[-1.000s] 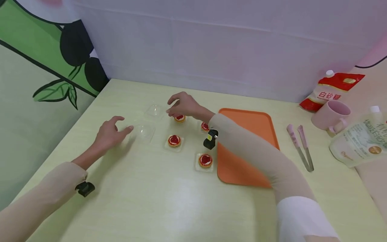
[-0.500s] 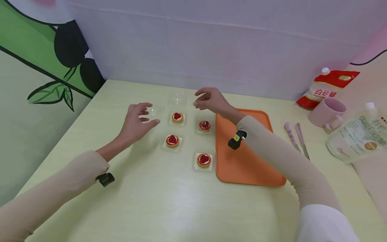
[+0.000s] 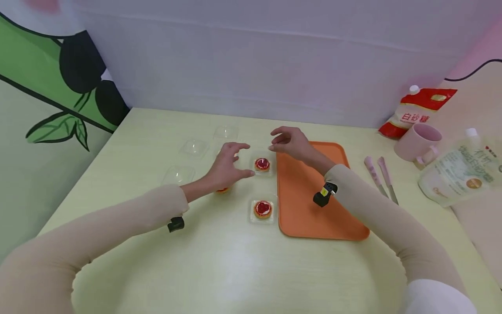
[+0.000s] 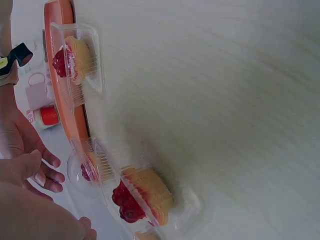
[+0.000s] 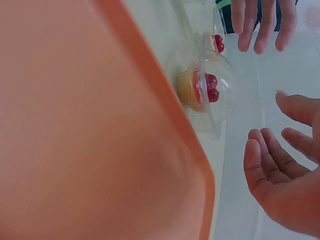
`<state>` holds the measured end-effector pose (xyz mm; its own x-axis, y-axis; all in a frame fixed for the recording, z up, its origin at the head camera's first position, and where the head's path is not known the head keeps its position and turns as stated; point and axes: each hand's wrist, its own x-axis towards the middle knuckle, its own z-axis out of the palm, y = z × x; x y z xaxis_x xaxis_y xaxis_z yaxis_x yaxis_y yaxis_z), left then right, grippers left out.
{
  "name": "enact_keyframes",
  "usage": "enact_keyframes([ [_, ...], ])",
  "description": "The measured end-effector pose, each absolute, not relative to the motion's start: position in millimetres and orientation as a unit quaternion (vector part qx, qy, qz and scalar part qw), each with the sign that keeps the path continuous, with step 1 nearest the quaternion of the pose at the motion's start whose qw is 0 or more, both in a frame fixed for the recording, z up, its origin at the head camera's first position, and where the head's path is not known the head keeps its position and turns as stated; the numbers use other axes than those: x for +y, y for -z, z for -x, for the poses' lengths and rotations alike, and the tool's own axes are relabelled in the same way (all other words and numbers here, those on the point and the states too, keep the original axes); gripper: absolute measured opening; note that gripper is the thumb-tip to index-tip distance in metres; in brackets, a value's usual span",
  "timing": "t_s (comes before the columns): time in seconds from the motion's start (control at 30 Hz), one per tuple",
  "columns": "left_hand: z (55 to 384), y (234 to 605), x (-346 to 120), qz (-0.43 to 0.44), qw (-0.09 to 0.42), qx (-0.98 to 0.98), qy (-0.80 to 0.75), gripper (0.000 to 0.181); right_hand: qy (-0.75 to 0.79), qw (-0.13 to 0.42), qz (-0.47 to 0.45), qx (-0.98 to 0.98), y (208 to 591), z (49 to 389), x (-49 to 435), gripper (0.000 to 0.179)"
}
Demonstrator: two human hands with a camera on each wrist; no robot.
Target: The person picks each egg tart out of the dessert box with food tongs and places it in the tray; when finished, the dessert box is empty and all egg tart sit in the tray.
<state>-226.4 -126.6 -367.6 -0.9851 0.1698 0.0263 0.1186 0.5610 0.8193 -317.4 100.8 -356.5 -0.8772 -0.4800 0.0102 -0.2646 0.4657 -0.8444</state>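
Observation:
In the head view, my left hand [image 3: 227,165] reaches over the left pair of tarts, mostly covering them. Its thumb and fingers are spread beside a back tart [image 3: 262,164] in a clear plastic box. The right wrist view shows a clear domed lid [image 5: 229,85] over that tart. My right hand [image 3: 291,141], its fingers loosely bent and nothing between them, hovers past the box over the tray's far left corner. Nearer, a boxed tart [image 3: 262,209] with red topping sits beside the tray. In the left wrist view, another boxed tart [image 4: 145,197] lies close below my left hand.
Several clear plastic lids or boxes, one a near-left clear piece [image 3: 179,175], lie left of the tarts. An orange tray [image 3: 306,209] lies right of them. Farther right are pink-handled tongs [image 3: 384,176], a pink mug [image 3: 418,141], a red-and-white bag [image 3: 415,111] and a white pouch [image 3: 459,174].
My left hand has moved right from the clear pieces toward the back right tart. My right hand has drawn right from over the back left tart to the tray's corner.

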Motion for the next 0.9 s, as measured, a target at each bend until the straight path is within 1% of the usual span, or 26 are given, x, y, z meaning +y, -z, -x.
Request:
enact_keyframes([
  [0.17, 235.5, 372.8, -113.8, -0.075, 0.053, 0.892, -0.443, 0.078, 0.457, 0.11, 0.218, 0.856, 359.6, 314.1, 107.6, 0.045],
  [0.33, 242.6, 373.2, -106.7, -0.063, 0.079, 0.901, -0.423, 0.081, 0.45, 0.124, 0.223, 0.856, 362.0, 311.2, 110.9, 0.046],
  [0.63, 254.7, 375.0, -98.2, -0.087, 0.089, 0.91, -0.395, 0.085, 0.415, 0.145, 0.247, 0.864, 372.6, 304.7, 113.6, 0.042],
  [0.9, 263.9, 377.9, -93.7, -0.095, 0.109, 0.915, -0.377, 0.089, 0.378, 0.127, 0.282, 0.873, 380.4, 300.8, 111.7, 0.042],
])
